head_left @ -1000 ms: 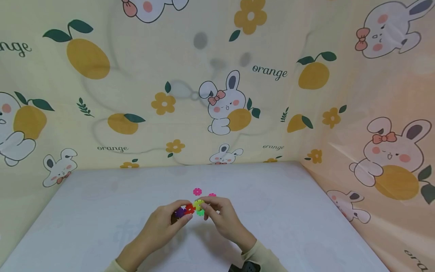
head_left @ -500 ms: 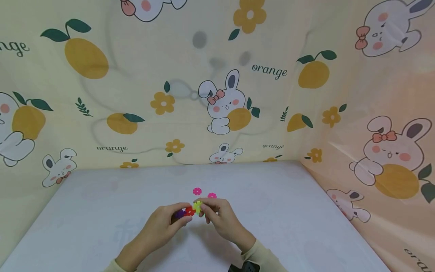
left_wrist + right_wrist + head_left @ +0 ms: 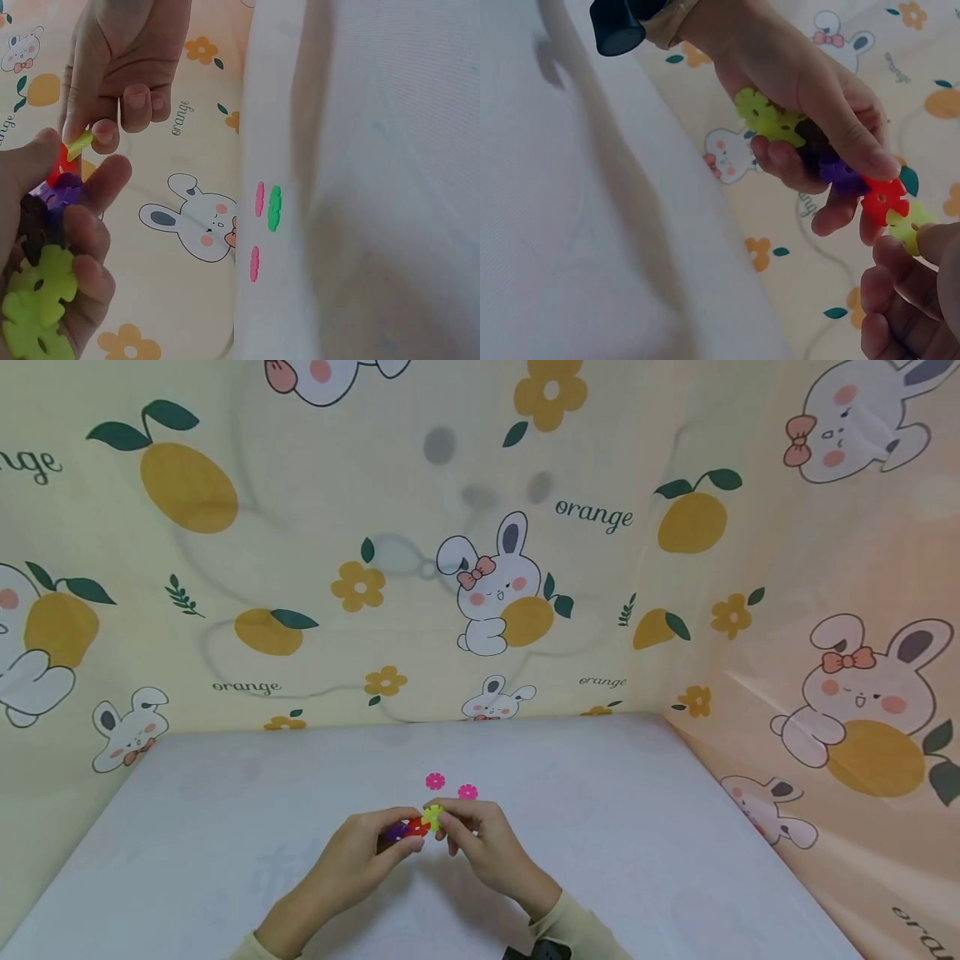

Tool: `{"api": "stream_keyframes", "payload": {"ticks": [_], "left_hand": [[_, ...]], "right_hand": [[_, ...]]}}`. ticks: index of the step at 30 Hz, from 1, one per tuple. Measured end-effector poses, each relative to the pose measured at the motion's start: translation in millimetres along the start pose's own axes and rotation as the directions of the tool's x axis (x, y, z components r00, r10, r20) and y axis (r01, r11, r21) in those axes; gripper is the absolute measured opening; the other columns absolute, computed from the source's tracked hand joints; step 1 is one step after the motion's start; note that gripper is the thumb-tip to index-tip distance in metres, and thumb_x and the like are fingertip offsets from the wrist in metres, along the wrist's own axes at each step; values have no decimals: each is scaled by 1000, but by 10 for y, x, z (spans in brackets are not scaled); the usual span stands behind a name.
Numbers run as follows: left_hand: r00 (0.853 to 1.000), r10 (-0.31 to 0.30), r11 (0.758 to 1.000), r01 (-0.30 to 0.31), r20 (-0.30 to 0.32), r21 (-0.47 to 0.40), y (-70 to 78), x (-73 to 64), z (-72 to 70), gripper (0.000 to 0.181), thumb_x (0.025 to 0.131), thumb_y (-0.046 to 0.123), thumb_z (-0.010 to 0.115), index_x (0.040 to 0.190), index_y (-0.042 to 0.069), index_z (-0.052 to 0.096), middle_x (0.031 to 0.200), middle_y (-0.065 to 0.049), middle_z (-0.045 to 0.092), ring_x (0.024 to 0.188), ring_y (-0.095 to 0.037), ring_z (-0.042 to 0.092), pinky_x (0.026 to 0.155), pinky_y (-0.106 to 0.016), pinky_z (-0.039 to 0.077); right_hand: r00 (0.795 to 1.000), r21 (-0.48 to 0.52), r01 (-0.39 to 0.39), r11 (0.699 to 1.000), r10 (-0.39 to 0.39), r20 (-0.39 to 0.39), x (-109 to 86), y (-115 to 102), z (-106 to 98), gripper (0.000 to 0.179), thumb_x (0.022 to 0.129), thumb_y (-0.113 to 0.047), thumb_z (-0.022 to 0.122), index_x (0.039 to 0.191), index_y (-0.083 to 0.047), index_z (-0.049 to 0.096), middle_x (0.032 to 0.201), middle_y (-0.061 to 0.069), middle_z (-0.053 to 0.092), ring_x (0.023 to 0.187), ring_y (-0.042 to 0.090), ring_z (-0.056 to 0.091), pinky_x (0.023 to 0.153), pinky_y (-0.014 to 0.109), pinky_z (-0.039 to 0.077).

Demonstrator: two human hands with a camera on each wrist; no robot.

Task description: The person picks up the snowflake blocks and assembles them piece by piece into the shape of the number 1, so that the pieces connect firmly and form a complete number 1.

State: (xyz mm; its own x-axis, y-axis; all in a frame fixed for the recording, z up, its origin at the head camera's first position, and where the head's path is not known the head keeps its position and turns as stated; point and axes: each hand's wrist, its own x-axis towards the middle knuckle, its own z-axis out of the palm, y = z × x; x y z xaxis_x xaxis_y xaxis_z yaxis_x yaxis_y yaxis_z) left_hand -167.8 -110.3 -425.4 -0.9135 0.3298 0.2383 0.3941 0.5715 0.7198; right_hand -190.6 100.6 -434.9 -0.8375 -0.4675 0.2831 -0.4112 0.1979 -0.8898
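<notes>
My left hand (image 3: 348, 856) holds a chain of plastic snowflake-shaped linking discs. In the right wrist view, two yellow-green discs (image 3: 781, 129) lie against the palm, followed by a dark disc (image 3: 815, 144), a purple disc (image 3: 843, 177) and a red disc (image 3: 883, 199) at the fingertips. My right hand (image 3: 495, 847) pinches a single yellow disc (image 3: 432, 817) between thumb and index finger. Its edge meets the red disc, and the two overlap at an angle. The remaining right fingers are loosely bent below it.
Two pink discs (image 3: 435, 782) (image 3: 468, 792) lie flat on the white-covered table (image 3: 600, 827) beyond the hands. A green disc (image 3: 275, 208) lies near them, hidden in the head view behind the right hand. Printed cloth walls (image 3: 405, 635) stand behind and at the right.
The right hand has shifted slightly left and down, bringing the yellow disc closer against the red one. The green disc on the table has become covered, and a pink one shows more.
</notes>
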Motion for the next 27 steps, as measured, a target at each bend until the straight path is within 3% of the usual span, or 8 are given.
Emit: {"api": "stream_keyframes", "payload": {"ticks": [8, 14, 21, 27], "left_hand": [[998, -51, 999, 51, 27, -9, 17, 8, -3, 40, 97, 39, 67, 123, 8, 70, 108, -2, 75, 81, -6, 59, 73, -20, 53], [998, -44, 998, 46, 53, -39, -4, 0, 1, 43, 100, 39, 62, 126, 6, 68, 112, -6, 75, 84, -6, 62, 73, -21, 53], [998, -50, 999, 51, 22, -14, -5, -4, 2, 41, 100, 38, 62, 127, 8, 68, 122, -10, 73, 109, -23, 70, 89, -40, 59], [1000, -9, 1000, 9, 13, -9, -15, -9, 4, 36, 102, 31, 60, 130, 8, 64, 107, -3, 74, 86, -5, 63, 73, -22, 53]], "right_hand": [[999, 10, -40, 999, 40, 3, -2, 5, -17, 39, 104, -12, 56, 143, -11, 55, 90, 26, 69, 63, 5, 58, 69, 27, 54], [999, 81, -54, 995, 54, -1, 0, 11, -14, 35, 104, -8, 55, 138, -10, 58, 92, 31, 67, 63, 4, 58, 67, 23, 54], [998, 122, -64, 991, 62, 13, -11, -12, -11, 33, 105, -10, 53, 137, -9, 58, 96, 33, 66, 64, 5, 58, 67, 25, 56], [998, 156, -64, 986, 60, 27, -5, 11, -4, 33, 106, -13, 53, 138, -8, 57, 98, 37, 65, 65, 4, 59, 66, 28, 57]]}}
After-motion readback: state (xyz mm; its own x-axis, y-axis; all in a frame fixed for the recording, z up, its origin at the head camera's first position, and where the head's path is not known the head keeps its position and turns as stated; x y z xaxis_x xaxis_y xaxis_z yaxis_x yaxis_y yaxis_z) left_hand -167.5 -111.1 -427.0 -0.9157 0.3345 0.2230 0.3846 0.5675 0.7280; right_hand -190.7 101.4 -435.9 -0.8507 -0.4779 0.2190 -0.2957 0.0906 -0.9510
